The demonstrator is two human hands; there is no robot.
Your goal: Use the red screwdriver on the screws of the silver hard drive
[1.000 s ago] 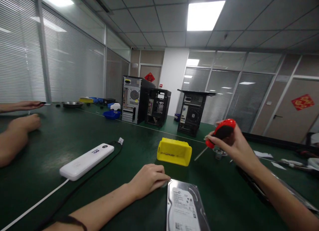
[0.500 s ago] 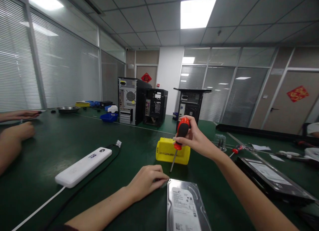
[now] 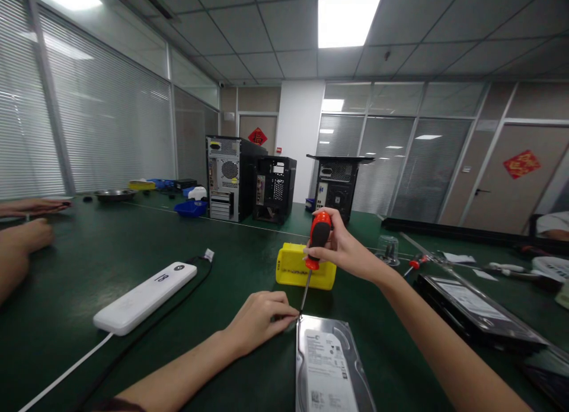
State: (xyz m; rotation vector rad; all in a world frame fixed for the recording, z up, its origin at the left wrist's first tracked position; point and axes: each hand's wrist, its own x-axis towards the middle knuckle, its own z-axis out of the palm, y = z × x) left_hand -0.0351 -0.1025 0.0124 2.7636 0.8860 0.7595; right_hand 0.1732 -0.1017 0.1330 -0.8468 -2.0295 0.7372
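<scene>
Green table (image 3: 240, 261): right grip (image 3: 338, 245) wraps screwdriver (image 3: 319, 237); left grip (image 3: 263, 320) at hard drive (image 3: 326, 361), hold unclear.

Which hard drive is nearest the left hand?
The front-centre hard drive: its far-left corner is at the fingertips of the left hand, beside the screwdriver tip. The other hard drive lies apart, off to the right.

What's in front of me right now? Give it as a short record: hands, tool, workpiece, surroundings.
Left hand: at the far left corner of the hard drive
Right hand: gripping a red and black screwdriver
Screwdriver tip: at that corner, contact unclear
Hard drive: flat on the green table
Beyond drive: yellow bin; farther back, three computer cases
Far left: another person's hands
</scene>
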